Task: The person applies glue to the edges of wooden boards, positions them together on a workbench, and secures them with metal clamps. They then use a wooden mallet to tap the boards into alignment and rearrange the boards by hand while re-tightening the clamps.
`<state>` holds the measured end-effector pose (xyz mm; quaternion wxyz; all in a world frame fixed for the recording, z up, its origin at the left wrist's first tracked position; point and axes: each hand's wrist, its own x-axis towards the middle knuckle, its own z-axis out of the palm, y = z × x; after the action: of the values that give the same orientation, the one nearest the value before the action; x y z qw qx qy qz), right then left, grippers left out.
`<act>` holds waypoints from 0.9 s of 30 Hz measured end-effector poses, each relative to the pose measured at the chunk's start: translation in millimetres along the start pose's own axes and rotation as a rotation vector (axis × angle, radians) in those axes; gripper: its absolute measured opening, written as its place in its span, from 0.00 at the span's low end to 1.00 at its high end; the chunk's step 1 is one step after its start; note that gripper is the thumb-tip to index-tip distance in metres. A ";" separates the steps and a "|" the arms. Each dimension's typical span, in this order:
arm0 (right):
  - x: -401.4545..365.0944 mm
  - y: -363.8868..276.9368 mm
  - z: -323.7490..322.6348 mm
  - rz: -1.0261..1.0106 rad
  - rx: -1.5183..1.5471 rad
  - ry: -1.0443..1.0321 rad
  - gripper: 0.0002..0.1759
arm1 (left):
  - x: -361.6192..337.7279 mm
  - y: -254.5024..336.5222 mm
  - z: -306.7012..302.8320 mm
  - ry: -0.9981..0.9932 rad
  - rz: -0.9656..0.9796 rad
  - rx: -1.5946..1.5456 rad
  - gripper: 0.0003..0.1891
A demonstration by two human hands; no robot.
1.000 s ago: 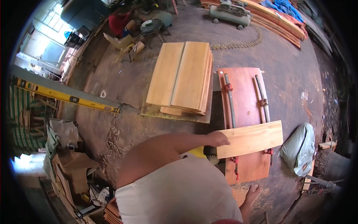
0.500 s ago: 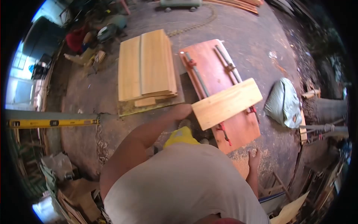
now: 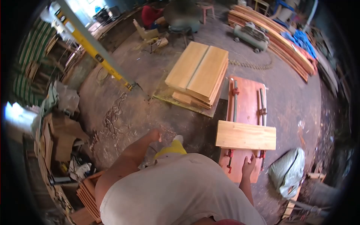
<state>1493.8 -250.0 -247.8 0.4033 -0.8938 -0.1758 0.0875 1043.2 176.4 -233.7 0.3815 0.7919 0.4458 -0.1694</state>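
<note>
A short pale board [image 3: 245, 135] lies crosswise over two bar clamps [image 3: 235, 101] with red fittings. Under them is a long reddish wooden panel [image 3: 245, 176]. My right hand [image 3: 247, 165] is just below the pale board's near edge, over the panel, its fingers apart and nothing in them. To the left, my left hand [image 3: 154, 135] hangs over the floor, away from the boards, with loose fingers and no object in it. A stack of wide boards [image 3: 198, 69] stands ahead, between and beyond my hands.
A yellow spirit level [image 3: 99, 58] lies along a grey beam at the left. A filled pale sack [image 3: 288, 172] sits to the right. Long planks [image 3: 277, 33] and an air compressor [image 3: 251, 36] are at the back. A person in red [image 3: 151, 15] is seated far off.
My view has turned left, so the boards appear further right. My left hand has moved away from the pale board's left end; my right hand has come up near its lower edge.
</note>
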 end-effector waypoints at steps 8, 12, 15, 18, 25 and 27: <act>18.1 -177.2 129.9 -0.285 0.124 -0.350 0.27 | -7.5 -41.9 -36.7 0.133 -0.012 -0.055 0.06; -3.3 -305.9 251.2 -0.442 0.123 -0.529 0.27 | 19.5 -153.1 -54.6 0.316 0.063 -0.129 0.07; -19.3 -389.4 334.1 -0.628 0.018 -0.720 0.25 | 35.8 -259.3 -61.1 0.312 -0.097 -0.228 0.11; -35.8 -474.9 407.4 -0.587 -0.023 -0.956 0.25 | 22.6 -350.9 -111.1 0.359 -0.089 -0.213 0.14; -86.6 -632.5 602.5 -0.749 0.010 -1.449 0.25 | -59.3 -484.2 -184.8 0.696 -0.537 -0.833 0.14; -127.0 -684.7 665.7 -0.903 -0.190 -1.500 0.25 | -78.1 -495.4 -162.2 0.813 -0.636 -0.867 0.15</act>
<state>1011.3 580.3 -170.2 0.1015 -0.4756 -0.7374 0.4688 575.2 408.2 -305.0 0.3983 0.3981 0.7930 0.2323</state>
